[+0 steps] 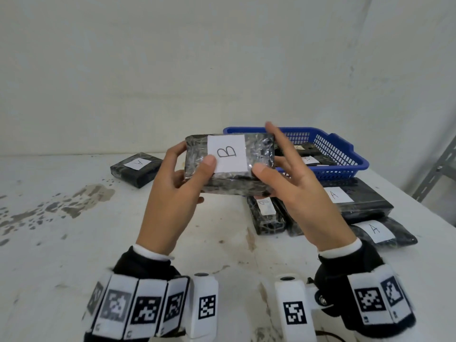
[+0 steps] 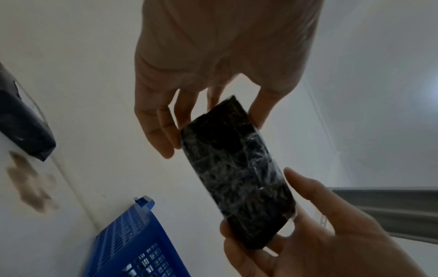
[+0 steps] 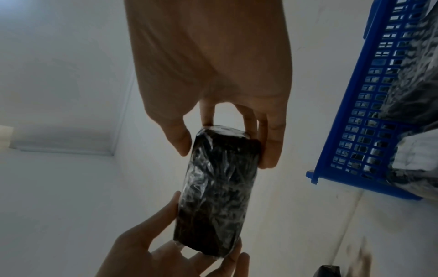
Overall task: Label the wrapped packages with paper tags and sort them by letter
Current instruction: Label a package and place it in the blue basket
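A black package wrapped in clear film (image 1: 259, 151) with a white paper tag marked B (image 1: 227, 153) is held in the air above the white table (image 1: 74, 243). My left hand (image 1: 192, 178) grips its left end, thumb on top at the tag's edge. My right hand (image 1: 291, 183) pinches its right end, thumb on top and index finger stretched up behind it. In the left wrist view the package (image 2: 237, 178) lies between my left hand (image 2: 213, 56) and right hand (image 2: 320, 234). The right wrist view shows the package (image 3: 218, 187) pinched by my right hand (image 3: 213, 75).
A package tagged A (image 1: 135, 169) lies alone at the far left of the table. A blue basket (image 1: 345, 154) at the back right holds tagged packages. Below it lie two packages tagged A (image 1: 365, 201) (image 1: 385, 233) and another tagged package (image 1: 267, 215). A metal shelf frame (image 1: 439, 169) stands at the right.
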